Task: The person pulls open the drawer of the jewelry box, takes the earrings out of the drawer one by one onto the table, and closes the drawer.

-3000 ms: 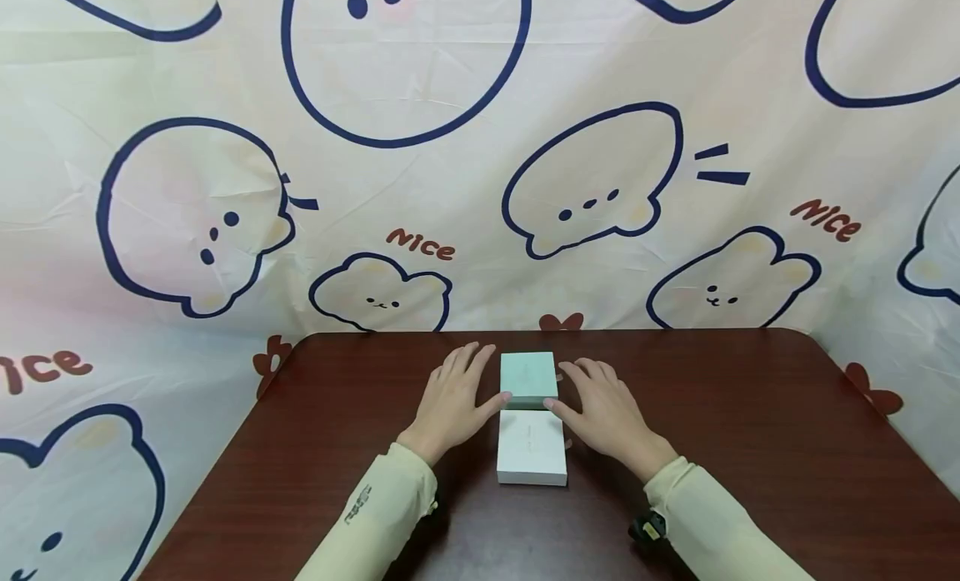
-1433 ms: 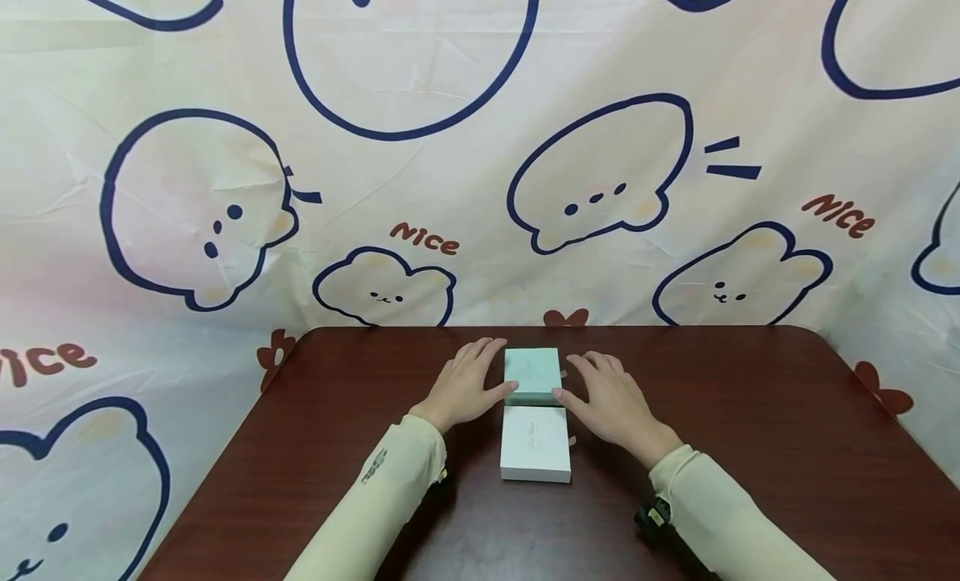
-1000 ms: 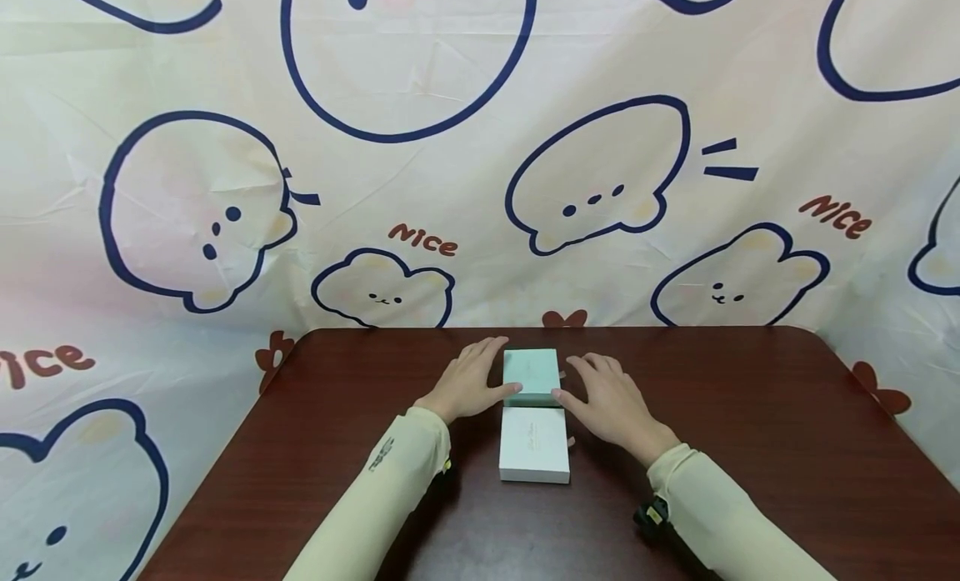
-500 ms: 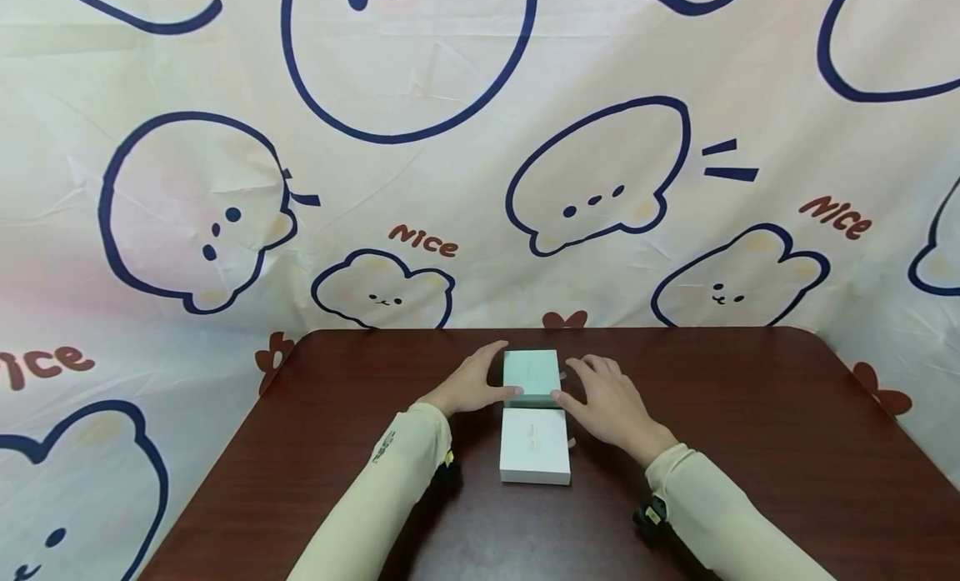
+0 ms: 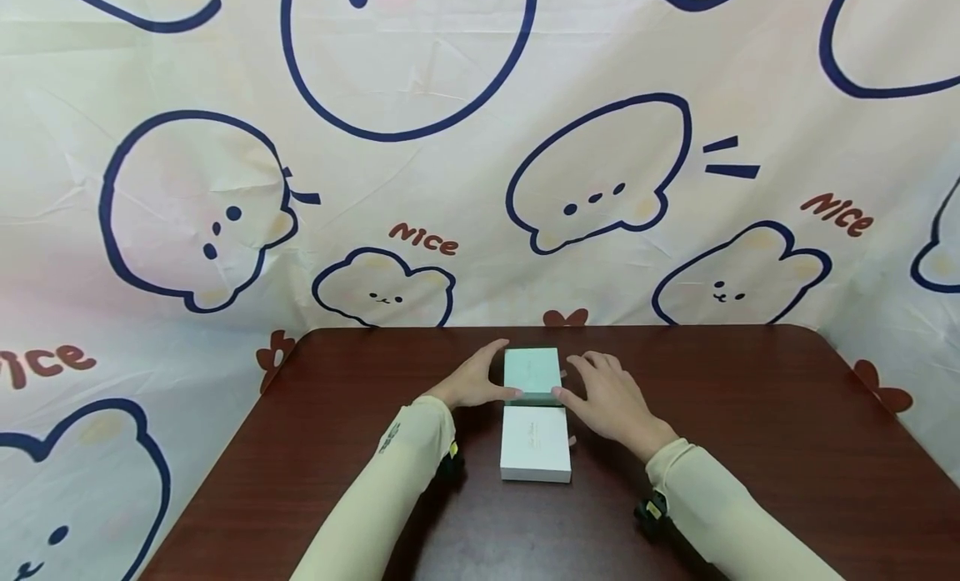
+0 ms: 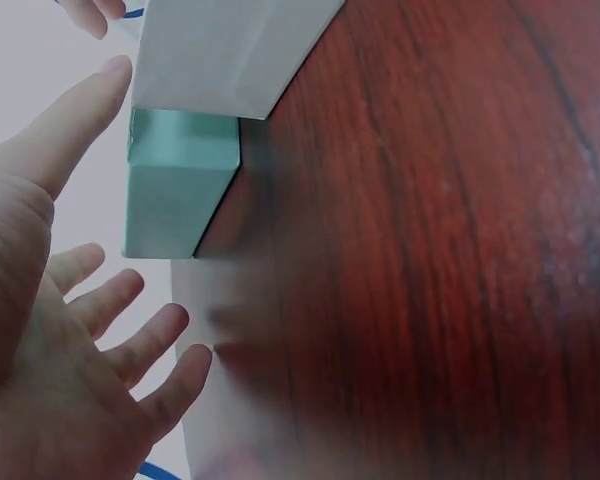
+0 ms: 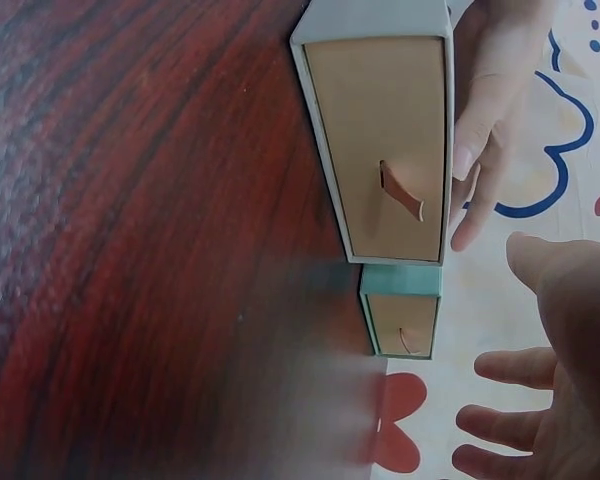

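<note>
A mint-green drawer box (image 5: 531, 371) lies on the table directly behind a white drawer box (image 5: 535, 443). In the right wrist view, the white box's tan drawer front (image 7: 375, 130) carries a short ribbon tab (image 7: 402, 192), and the green box (image 7: 403, 280) has a similar tab. My left hand (image 5: 472, 379) is at the green box's left side, fingers spread and thumb over its near left corner. On the other side is my right hand (image 5: 611, 402), its thumb at the near right corner. Both hands hold nothing; whether the thumbs touch the box I cannot tell.
The boxes lie on a dark reddish-brown wooden table (image 5: 720, 414) with rounded far corners. Behind it and at both sides hangs a pale cloth (image 5: 480, 197) printed with blue cartoon outlines. A dark wrist device (image 5: 651, 513) sits under the right sleeve.
My left hand has turned more onto its side and shifted slightly to the right, its thumb reaching further over the green box's corner. The right hand stays almost the same, and both boxes keep their places.
</note>
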Tool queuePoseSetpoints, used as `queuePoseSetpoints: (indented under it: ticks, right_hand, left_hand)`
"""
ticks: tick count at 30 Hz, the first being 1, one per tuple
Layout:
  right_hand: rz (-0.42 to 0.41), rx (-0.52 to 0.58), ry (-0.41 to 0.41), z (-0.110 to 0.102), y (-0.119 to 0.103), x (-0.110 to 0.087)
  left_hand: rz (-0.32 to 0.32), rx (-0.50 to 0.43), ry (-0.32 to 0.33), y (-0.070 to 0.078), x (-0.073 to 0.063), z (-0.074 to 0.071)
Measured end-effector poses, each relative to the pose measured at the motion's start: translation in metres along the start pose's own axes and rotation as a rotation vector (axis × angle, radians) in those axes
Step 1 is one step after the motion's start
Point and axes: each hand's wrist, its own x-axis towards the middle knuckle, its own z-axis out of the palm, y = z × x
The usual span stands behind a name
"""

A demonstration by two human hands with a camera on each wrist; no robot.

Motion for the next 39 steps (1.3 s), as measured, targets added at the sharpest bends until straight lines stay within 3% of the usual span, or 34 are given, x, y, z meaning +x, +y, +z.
queuePoseSetpoints:
  ticks: [14,22,39]
  right_hand:
    - [0.007,-0.013,-0.017,-0.002,0.003,0.003]
    - [0.007,-0.006,-0.012,-0.002,0.004,0.005]
    - [-0.003,-0.008,-0.036,0.002,0.004,0.011]
  left_hand:
    - [0.013,0.030,-0.042,0.002,0.010,0.003]
    - [-0.011,0.050,-0.062,0.000,0.013,0.003]
    - [-0.004,0.088,-0.035,-0.010,0.010,0.004]
